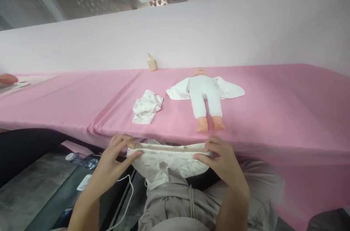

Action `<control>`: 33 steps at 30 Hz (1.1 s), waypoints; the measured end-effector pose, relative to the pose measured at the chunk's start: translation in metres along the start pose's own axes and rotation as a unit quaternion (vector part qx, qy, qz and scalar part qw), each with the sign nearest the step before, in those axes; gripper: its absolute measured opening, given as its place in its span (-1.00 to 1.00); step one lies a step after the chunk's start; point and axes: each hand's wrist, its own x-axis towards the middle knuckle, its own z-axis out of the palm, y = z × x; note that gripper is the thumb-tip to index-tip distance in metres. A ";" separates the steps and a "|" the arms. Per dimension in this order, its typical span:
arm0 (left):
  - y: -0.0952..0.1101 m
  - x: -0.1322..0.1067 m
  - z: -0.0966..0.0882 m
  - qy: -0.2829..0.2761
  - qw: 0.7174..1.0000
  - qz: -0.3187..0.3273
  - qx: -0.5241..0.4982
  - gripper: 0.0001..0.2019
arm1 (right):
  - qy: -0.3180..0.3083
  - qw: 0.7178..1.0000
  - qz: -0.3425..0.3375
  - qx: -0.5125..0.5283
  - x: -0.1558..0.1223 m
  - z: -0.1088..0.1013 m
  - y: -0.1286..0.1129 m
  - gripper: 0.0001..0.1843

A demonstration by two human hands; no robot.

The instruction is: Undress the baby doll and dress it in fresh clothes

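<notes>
My left hand and my right hand each pinch one end of a small white printed baby garment, stretching its upper edge flat just below the table's front edge, above my lap. On the pink table ahead lies a baby doll in white pants with orange feet toward me, resting on an opened white garment. A crumpled white printed cloth lies to the doll's left.
A small beige bottle stands at the table's far edge by the pale pink wall. At far left another person's hand rests on the table. A plastic water bottle and white cable lie below left.
</notes>
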 end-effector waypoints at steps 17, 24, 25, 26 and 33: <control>0.006 0.007 0.029 -0.036 0.971 -0.103 -0.214 -0.79 | 0.151 0.984 0.083 -0.034 0.003 0.012 0.001 -0.66; 0.013 -0.003 0.025 -0.209 0.953 -0.079 -0.205 -0.49 | 0.238 0.965 0.080 0.080 -0.001 0.006 -0.007 -0.73; 0.014 -0.004 0.025 -0.226 0.949 -0.082 -0.204 -0.52 | 0.243 0.963 0.079 0.084 -0.001 0.005 -0.007 -0.74; 0.015 -0.004 0.026 -0.234 0.947 -0.086 -0.202 -0.56 | 0.249 0.961 0.077 0.090 -0.001 0.005 -0.006 -0.75; 0.003 0.001 0.043 -0.044 0.981 -0.127 -0.142 -0.71 | 0.268 0.948 0.128 0.117 0.009 0.013 0.002 -0.77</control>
